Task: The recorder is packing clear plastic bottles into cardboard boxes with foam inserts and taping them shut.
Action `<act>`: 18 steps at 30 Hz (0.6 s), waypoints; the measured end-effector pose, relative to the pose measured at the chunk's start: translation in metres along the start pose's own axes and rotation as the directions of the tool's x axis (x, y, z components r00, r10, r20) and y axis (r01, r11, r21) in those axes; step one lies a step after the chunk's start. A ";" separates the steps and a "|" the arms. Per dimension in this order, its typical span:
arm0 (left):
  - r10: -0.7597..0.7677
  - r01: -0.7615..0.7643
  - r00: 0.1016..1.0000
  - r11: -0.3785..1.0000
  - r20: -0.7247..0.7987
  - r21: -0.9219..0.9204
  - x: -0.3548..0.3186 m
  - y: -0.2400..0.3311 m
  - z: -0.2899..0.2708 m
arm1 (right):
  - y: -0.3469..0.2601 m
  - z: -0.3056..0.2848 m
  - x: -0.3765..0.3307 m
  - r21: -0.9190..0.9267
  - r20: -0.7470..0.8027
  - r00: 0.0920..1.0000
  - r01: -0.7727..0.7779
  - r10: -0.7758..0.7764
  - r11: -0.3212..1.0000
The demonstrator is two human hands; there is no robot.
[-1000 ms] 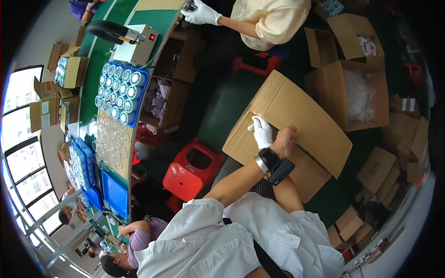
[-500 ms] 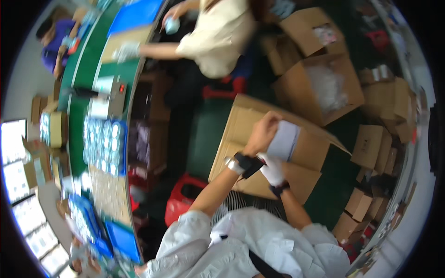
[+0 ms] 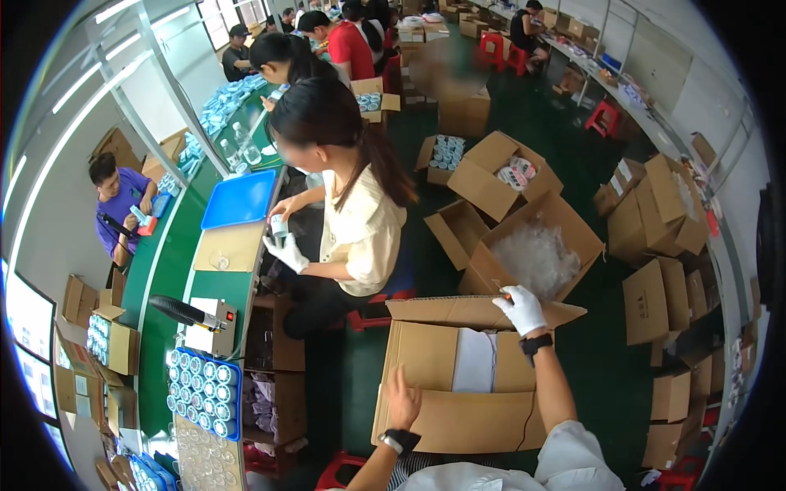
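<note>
A large open cardboard box [image 3: 475,409] stands right in front of me, with a white sheet [image 3: 475,360] visible between its inner flaps. My right hand [image 3: 522,311], in a white glove, is closed at the raised far flap [image 3: 442,309]. A small orange-and-dark item [image 3: 508,297] shows at its fingertips, too small to name. Bare, with fingers stretched out, my left hand [image 3: 403,398] is over the box's left side and holds nothing. A thin dark cord [image 3: 528,421] hangs across the near flap.
Beyond my box stands an open carton with clear plastic bags [image 3: 536,258]. On the green workbench at left are a blue tray of round light-blue-lidded containers [image 3: 203,393] and a grey device [image 3: 211,327]. A co-worker in a cream top [image 3: 360,237] sits ahead, holding a small container [image 3: 279,226].
My hands have parted: the right went far and right to the raised flap, the left drew back left from the white sheet. The view has swung, showing more of the room ahead.
</note>
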State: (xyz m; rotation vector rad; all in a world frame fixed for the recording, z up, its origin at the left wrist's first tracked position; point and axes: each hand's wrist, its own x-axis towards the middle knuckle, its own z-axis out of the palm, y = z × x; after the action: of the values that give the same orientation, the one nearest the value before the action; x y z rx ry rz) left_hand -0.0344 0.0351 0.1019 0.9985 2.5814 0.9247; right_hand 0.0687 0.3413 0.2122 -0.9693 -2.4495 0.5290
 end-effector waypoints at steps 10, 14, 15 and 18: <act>-0.487 0.545 0.834 0.801 -0.261 0.249 -0.063 -0.056 0.035 | 0.070 0.043 0.107 -0.105 0.527 0.818 -0.206 0.230 0.973; -0.482 0.573 0.813 0.763 -0.327 0.300 -0.058 -0.051 0.033 | 0.098 0.113 0.144 -0.199 0.692 0.541 -0.493 0.478 0.847; -0.467 0.569 0.814 0.760 -0.345 0.314 -0.056 -0.051 0.033 | 0.104 0.134 0.145 -0.241 0.655 0.556 -0.488 0.511 0.839; -0.441 0.538 0.835 0.781 -0.331 0.317 -0.039 -0.043 0.041 | 0.195 0.237 0.083 -0.375 0.610 0.730 -0.075 0.307 0.924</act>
State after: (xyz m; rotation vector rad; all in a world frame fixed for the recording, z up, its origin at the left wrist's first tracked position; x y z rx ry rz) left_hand -0.0119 0.0041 0.0422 0.2286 3.0834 0.3991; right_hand -0.0072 0.4900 -0.0587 -1.3730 -3.1712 0.6311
